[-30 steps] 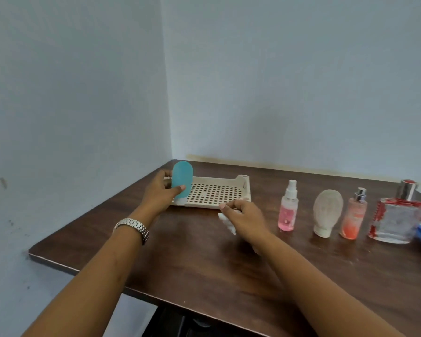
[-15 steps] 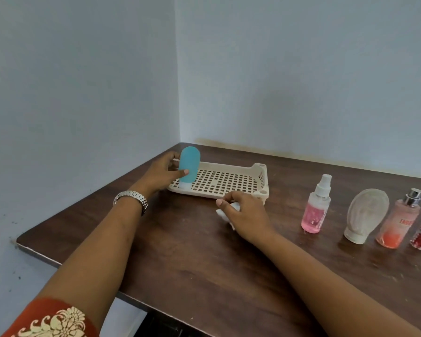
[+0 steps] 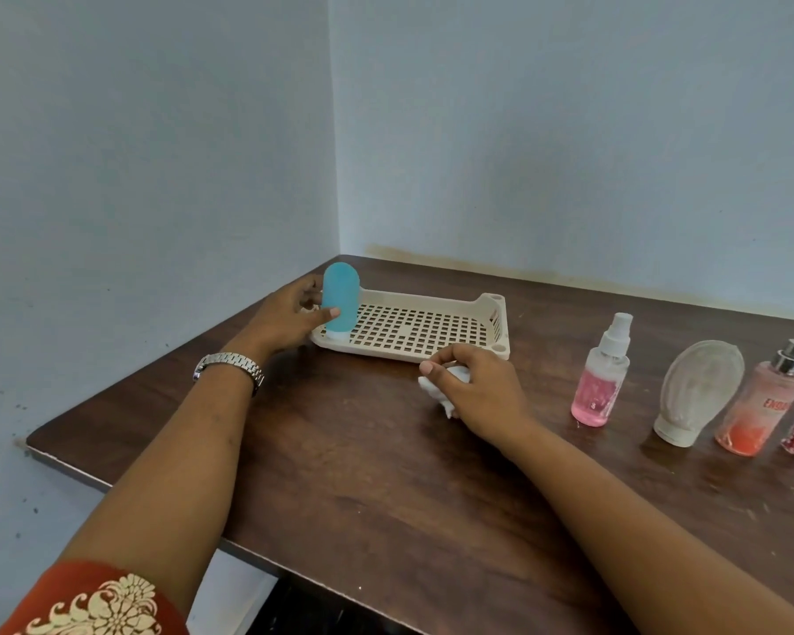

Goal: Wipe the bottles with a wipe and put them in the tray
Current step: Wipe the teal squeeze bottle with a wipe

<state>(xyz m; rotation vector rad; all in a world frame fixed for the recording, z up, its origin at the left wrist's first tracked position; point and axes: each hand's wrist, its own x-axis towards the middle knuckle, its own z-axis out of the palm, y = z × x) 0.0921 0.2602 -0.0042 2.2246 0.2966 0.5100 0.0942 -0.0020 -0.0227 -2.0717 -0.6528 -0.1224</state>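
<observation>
The left hand (image 3: pixel 289 320) is curled round the blue bottle (image 3: pixel 341 291), thumb on its near face and fingers behind; the bottle stands upright, white cap down, at the left end of the cream perforated tray (image 3: pixel 501 330); a metal watch (image 3: pixel 230 364) sits on that wrist. The right hand (image 3: pixel 482 391) rests on the brown table (image 3: pixel 363 474) just near of the tray's near rim, fingers bent over a crumpled white wipe (image 3: pixel 438 396). To the right stand a pink spray bottle (image 3: pixel 600 382), a cream bottle (image 3: pixel 697 391) and an orange perfume bottle (image 3: pixel 764 401) in a row; all well apart from the tray.
</observation>
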